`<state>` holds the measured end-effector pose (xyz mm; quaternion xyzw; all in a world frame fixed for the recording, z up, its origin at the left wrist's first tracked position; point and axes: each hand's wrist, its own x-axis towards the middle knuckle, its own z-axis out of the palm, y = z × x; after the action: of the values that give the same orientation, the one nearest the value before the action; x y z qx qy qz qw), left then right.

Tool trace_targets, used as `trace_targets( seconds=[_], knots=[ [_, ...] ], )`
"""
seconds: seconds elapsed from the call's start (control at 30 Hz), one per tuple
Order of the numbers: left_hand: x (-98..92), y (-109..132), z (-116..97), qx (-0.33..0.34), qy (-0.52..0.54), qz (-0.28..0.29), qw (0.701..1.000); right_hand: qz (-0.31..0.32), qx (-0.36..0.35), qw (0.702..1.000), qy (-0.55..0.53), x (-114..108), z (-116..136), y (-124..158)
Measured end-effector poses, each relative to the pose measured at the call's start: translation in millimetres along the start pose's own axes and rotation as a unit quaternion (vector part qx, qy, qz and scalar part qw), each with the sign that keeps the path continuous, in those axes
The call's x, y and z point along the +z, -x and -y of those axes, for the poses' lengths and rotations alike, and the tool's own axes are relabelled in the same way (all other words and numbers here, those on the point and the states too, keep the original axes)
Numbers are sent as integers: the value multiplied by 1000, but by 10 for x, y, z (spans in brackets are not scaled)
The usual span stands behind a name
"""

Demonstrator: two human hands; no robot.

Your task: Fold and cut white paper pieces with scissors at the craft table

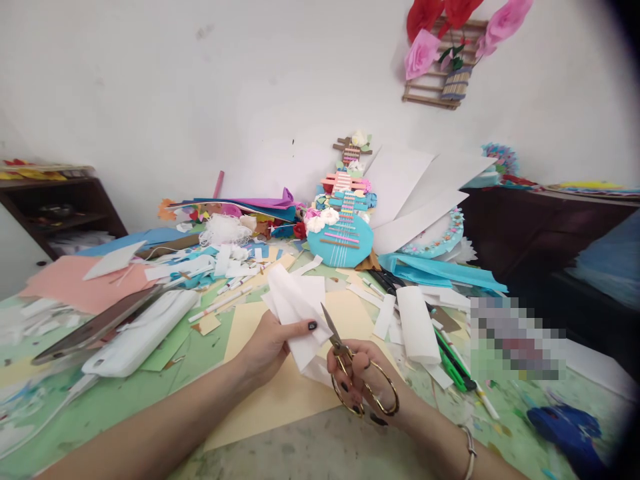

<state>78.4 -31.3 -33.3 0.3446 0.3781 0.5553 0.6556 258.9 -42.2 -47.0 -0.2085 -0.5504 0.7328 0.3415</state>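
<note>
My left hand [273, 340] is closed on folded white paper [296, 300], its thumb pressed across the front. Gold-handled scissors [336, 338] are in my right hand [370, 380], fingers through the loops. Their blades point up and left, close together at the paper's right edge; whether they touch it I cannot tell. Beneath both hands lies a cream sheet [240, 387]. A blue paper instrument [340, 237] with strings and white flowers stands behind the paper.
A white roll [417, 327] and a green box cutter [453, 360] lie right of my hands. To the left are a white power bank [140, 333], a phone [95, 323] and pink paper [90, 283]. A blue object [565, 433] sits at the near right.
</note>
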Motion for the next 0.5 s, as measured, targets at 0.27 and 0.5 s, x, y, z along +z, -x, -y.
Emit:
trace_targets(
  seconds=[0.27,0.5],
  knots=[
    [16,29,-45,7,-6,1,1000,-10,-8,999,46,6,-25,14],
    [13,36,-56,12,-15,17,1000,-13,1,999,44,56,25,20]
  ],
)
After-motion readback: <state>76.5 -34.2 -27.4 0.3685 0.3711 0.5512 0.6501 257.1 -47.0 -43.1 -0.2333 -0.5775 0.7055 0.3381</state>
